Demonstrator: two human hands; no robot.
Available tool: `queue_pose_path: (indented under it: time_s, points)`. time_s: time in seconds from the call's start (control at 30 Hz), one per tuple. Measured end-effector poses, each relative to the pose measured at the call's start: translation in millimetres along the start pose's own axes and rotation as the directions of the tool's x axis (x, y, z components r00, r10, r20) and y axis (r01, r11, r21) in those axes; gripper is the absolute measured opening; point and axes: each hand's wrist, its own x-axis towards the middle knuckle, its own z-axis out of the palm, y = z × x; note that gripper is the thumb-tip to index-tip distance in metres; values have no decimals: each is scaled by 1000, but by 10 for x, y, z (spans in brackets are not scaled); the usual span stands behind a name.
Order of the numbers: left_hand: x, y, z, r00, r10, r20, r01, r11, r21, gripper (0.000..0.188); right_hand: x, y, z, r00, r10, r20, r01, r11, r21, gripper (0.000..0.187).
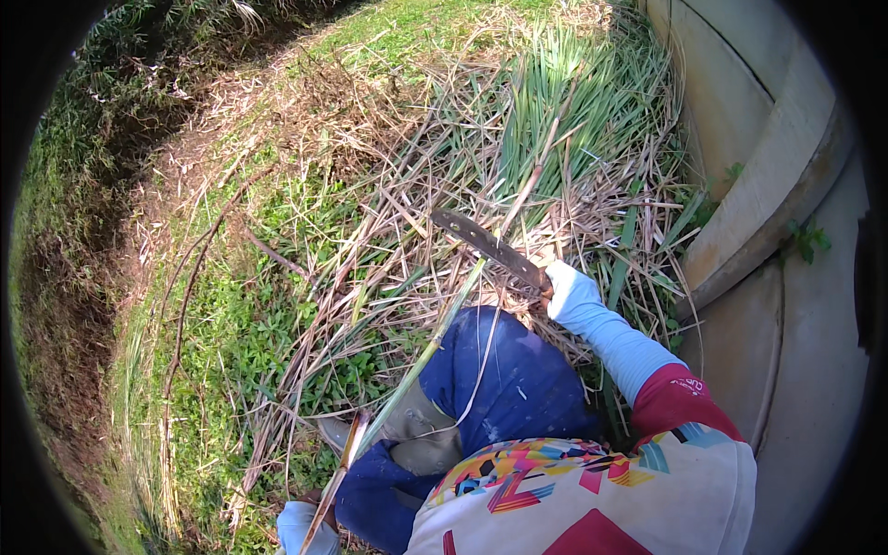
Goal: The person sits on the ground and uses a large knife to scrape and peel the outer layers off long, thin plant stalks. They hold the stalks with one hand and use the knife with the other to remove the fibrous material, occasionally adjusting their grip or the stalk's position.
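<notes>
My right hand, partly covered by a light blue sleeve, is closed round the handle of a machete. Its dark, worn blade points up and left over the dry straw and lies across the upper end of a long green stalk. That stalk slants past my bent knee down to my left hand, which is closed round its lower end, beside a brown dry leaf strip. The left fingers are partly cut off at the lower edge.
Cut green blades lie heaped on dry straw ahead. A concrete wall with a rib stands close on my right. Low green weeds and thin brown stems cover the left, with dense brush beyond. My boot is below.
</notes>
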Motion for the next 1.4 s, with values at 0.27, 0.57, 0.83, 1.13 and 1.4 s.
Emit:
queue_pose_path:
  time_s: [0.27, 0.57, 0.83, 1.13, 1.4]
  points:
    - [14, -445, 558, 870, -314, 381, 442, 152, -884, 31, 1, -185, -46, 910, -416, -7, 401, 882, -249, 36]
    - [-149, -121, 412, 822, -38, 568, 502, 517, -693, 28, 179, 119, 54, 997, -16, -77, 17, 1000, 11, 25]
    - [-206, -376, 733, 865, -18, 502, 392, 650, -651, 29, 65, 165, -77, 994, 110, 29, -102, 974, -203, 24]
    - [-269, -111, 625, 749, -19, 663, 623, 360, -694, 33, -13, 101, -152, 926, -309, 216, 364, 882, -300, 28]
    - [476, -187, 1049, 531, 339, 777, 623, 466, -629, 51, 71, 112, -21, 973, 135, 185, -69, 943, -324, 30]
